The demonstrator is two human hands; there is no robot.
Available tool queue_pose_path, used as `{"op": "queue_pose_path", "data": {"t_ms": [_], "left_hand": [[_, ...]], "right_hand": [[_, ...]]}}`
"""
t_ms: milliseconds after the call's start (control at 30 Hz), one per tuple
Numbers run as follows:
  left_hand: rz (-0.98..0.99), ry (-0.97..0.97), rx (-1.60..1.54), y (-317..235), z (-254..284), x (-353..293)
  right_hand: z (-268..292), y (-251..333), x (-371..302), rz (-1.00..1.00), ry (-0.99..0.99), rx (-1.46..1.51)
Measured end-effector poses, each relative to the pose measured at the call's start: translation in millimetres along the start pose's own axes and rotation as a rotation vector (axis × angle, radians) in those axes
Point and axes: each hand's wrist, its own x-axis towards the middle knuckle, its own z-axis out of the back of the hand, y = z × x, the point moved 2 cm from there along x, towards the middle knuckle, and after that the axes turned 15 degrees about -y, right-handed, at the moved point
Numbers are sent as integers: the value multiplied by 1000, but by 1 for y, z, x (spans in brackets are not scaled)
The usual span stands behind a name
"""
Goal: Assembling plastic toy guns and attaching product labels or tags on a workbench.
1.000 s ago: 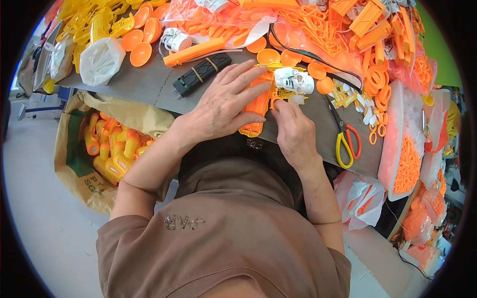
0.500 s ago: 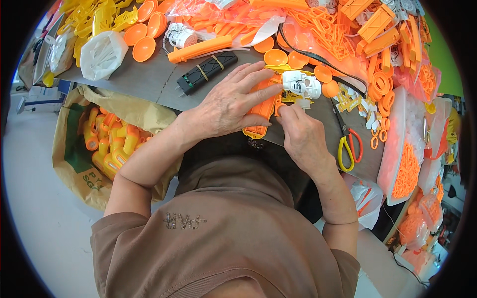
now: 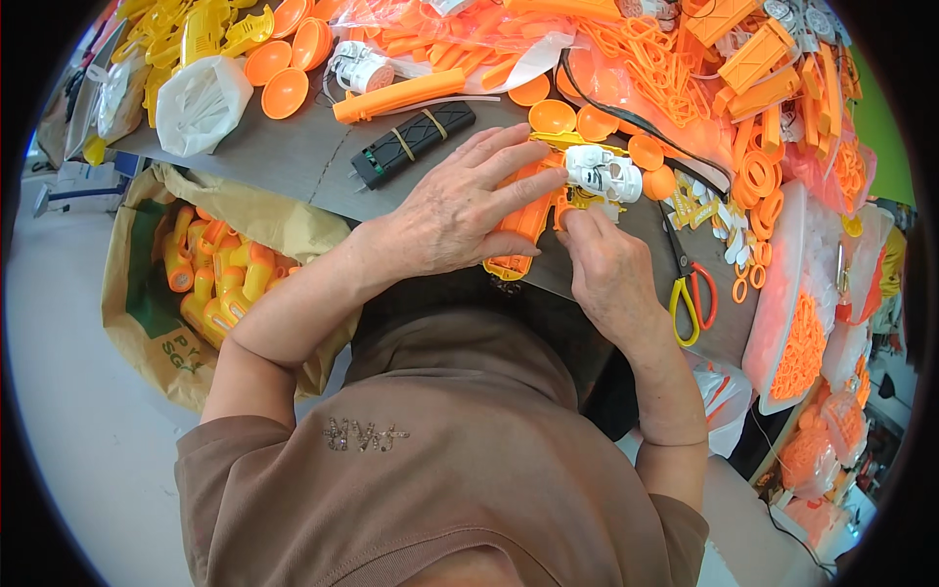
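Note:
An orange and yellow plastic toy body, open on top, lies across the table's near edge. My left hand lies over it, fingers stretched across its orange side and thumb on the near side, holding it. A white plastic mechanism sits at the body's right end. Close below that mechanism, my right hand is closed, thumb and fingertips pinching a small orange part against the body. The fingertips partly hide this part.
Scissors with red and yellow handles lie right of my right hand. A black rectangular device with a rubber band lies beyond my left hand. Orange cups, rings and loose parts pile behind. A paper bag of yellow-orange pieces stands at left.
The view has shifted slightly, so table things appear a little to the right. Both hands keep their places on the toy body; the right fingers have moved only slightly around the small orange part.

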Motion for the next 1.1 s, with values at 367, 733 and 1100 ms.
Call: {"op": "queue_pose_path", "data": {"t_ms": [367,733,1100], "left_hand": [[11,-8,-16,0,0,-1],[-51,-12,48,-5,-2,1],[-63,8,92,-8,-4,-4]], "right_hand": [[0,0,1,-6,47,-14],[-6,-2,-1,-84,43,115],[-10,-1,0,10,117,-120]]}}
